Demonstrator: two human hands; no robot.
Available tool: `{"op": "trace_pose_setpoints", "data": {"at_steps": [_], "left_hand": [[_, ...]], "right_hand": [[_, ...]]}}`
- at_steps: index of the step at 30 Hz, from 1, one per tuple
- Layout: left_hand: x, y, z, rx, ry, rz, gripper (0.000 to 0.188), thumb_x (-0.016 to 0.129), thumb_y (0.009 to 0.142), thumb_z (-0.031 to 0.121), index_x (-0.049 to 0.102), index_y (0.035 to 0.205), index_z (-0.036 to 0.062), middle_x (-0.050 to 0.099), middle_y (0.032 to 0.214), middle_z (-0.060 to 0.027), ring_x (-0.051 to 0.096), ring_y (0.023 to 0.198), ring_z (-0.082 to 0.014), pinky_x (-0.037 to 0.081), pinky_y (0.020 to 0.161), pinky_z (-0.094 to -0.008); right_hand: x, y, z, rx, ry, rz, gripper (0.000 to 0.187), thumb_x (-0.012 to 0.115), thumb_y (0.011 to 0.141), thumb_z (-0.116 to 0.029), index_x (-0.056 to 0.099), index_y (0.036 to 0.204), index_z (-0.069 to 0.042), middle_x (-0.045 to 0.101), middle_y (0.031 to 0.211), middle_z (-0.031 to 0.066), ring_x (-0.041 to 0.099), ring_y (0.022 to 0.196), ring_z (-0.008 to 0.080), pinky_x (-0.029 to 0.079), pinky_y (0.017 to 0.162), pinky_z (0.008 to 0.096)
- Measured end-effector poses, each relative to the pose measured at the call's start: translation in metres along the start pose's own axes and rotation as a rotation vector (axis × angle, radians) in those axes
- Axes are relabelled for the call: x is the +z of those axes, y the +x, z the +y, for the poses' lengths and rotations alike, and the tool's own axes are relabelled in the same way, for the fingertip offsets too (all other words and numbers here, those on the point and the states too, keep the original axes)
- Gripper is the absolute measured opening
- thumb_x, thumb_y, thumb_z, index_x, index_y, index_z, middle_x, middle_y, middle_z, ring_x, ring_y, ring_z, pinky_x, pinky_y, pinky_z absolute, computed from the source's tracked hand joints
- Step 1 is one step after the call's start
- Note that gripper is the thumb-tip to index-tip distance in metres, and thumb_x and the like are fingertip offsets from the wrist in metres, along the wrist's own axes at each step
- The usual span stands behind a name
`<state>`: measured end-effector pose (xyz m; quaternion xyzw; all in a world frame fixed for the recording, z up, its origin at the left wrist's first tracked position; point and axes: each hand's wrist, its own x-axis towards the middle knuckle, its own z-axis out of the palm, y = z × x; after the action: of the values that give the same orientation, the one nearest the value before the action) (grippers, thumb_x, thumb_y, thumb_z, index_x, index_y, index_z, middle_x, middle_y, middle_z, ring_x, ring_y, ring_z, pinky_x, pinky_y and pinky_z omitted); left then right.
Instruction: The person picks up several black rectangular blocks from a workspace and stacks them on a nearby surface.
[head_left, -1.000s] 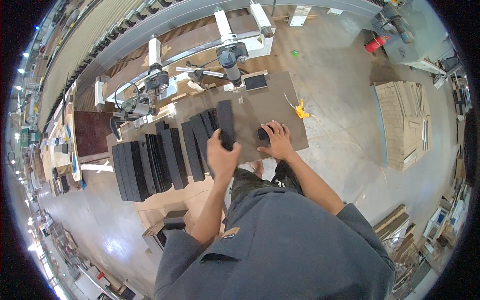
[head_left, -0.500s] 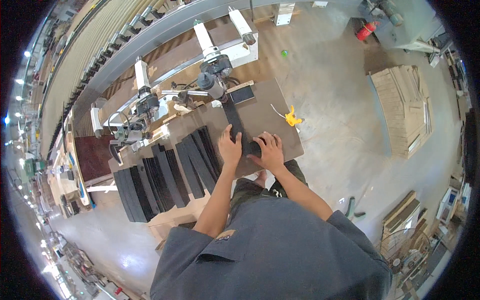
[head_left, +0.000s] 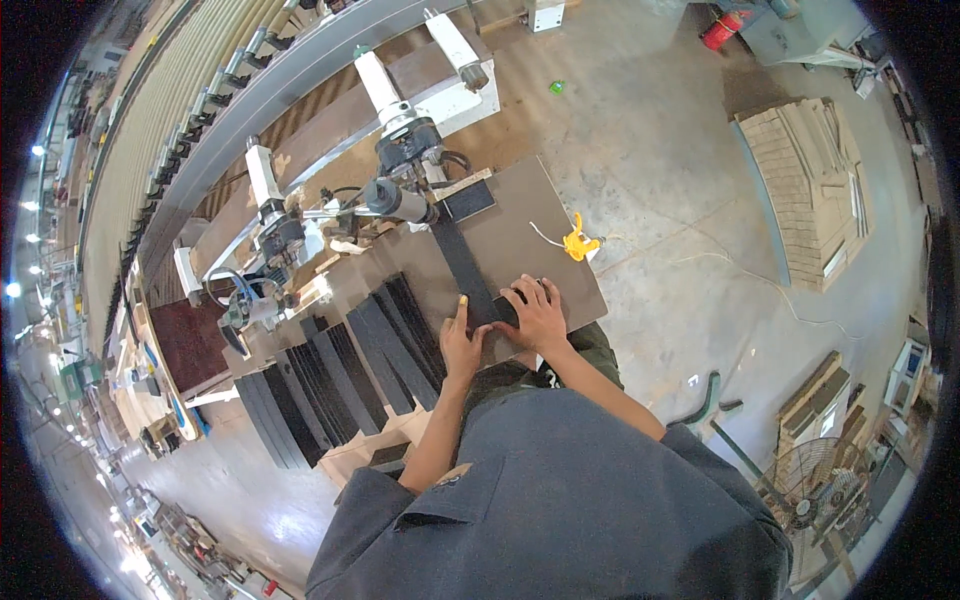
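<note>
A long black strip (head_left: 461,258) lies flat on the brown board table, its far end under the nose of a grey-and-white machine head (head_left: 398,201). My left hand (head_left: 462,348) is beside the strip's near end, fingers stretched forward along its left edge and thumb reaching toward the strip's end. My right hand (head_left: 538,314) curls over a short dark block (head_left: 507,309) lying against the strip's near right side; the fingers partly hide it. To the left, several black strips (head_left: 345,372) stand packed in rows. Another dark piece (head_left: 467,201) lies by the machine head.
More machine heads (head_left: 268,185) line the table's far left side. A yellow object with a cord (head_left: 579,240) sits at the table's right edge. Stacked boards (head_left: 800,190) lie on the floor at right, near a red fire extinguisher (head_left: 722,30). A fan (head_left: 815,490) stands lower right.
My left hand has slid back along the strip toward its near end. My right hand stays over the dark block. The whole view has shifted slightly.
</note>
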<state>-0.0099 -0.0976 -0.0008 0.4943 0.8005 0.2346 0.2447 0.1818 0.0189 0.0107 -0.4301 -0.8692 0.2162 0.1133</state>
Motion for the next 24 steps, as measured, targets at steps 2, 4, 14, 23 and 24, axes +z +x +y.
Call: {"op": "trace_pose_setpoints", "data": {"at_steps": [2, 4, 14, 23, 24], "left_hand": [[0.007, 0.000, -0.001, 0.055, -0.025, 0.083, 0.095, 0.096, 0.091, 0.023, 0.053, 0.174, 0.0042, 0.070, 0.102, -0.0182, 0.064, 0.094, -0.0388, 0.053, 0.088, -0.0510], [0.010, 0.000, -0.002, 0.101, -0.046, 0.171, 0.095, 0.097, 0.092, 0.024, 0.053, 0.174, 0.0042, 0.065, 0.092, -0.0161, 0.062, 0.091, -0.0385, 0.052, 0.086, -0.0510], [0.004, -0.002, 0.002, 0.018, 0.011, 0.099, 0.087, 0.095, 0.094, 0.029, 0.058, 0.170, 0.0043, 0.067, 0.096, -0.0178, 0.063, 0.091, -0.0389, 0.053, 0.084, -0.0510], [0.001, 0.000, 0.002, 0.037, -0.060, 0.102, 0.089, 0.096, 0.091, 0.028, 0.060, 0.171, 0.0116, 0.065, 0.091, -0.0154, 0.063, 0.086, -0.0365, 0.053, 0.082, -0.0503], [0.000, 0.002, 0.003, 0.034, -0.086, 0.099, 0.090, 0.097, 0.091, 0.027, 0.060, 0.172, 0.0130, 0.064, 0.090, -0.0153, 0.064, 0.087, -0.0367, 0.053, 0.083, -0.0503]], "right_hand": [[0.002, -0.001, 0.003, -0.009, -0.005, -0.006, 0.070, 0.081, 0.098, -0.061, 0.066, 0.154, -0.022, 0.062, 0.157, 0.0055, 0.047, 0.164, 0.0298, 0.030, 0.138, 0.0630], [0.003, 0.000, 0.002, -0.004, -0.004, -0.020, 0.070, 0.081, 0.098, -0.060, 0.065, 0.154, -0.022, 0.062, 0.157, 0.0057, 0.047, 0.163, 0.0298, 0.030, 0.138, 0.0627], [-0.003, 0.001, -0.002, -0.011, 0.003, -0.055, 0.069, 0.079, 0.102, -0.061, 0.064, 0.157, -0.021, 0.062, 0.158, 0.0065, 0.047, 0.164, 0.0315, 0.028, 0.138, 0.0628], [-0.001, 0.003, -0.001, -0.069, -0.020, 0.043, 0.068, 0.076, 0.102, -0.063, 0.065, 0.152, -0.018, 0.062, 0.154, 0.0101, 0.050, 0.159, 0.0340, 0.031, 0.136, 0.0634], [0.000, 0.003, -0.001, -0.072, -0.024, 0.045, 0.068, 0.076, 0.102, -0.063, 0.065, 0.152, -0.018, 0.062, 0.154, 0.0101, 0.050, 0.159, 0.0340, 0.031, 0.136, 0.0634]]}}
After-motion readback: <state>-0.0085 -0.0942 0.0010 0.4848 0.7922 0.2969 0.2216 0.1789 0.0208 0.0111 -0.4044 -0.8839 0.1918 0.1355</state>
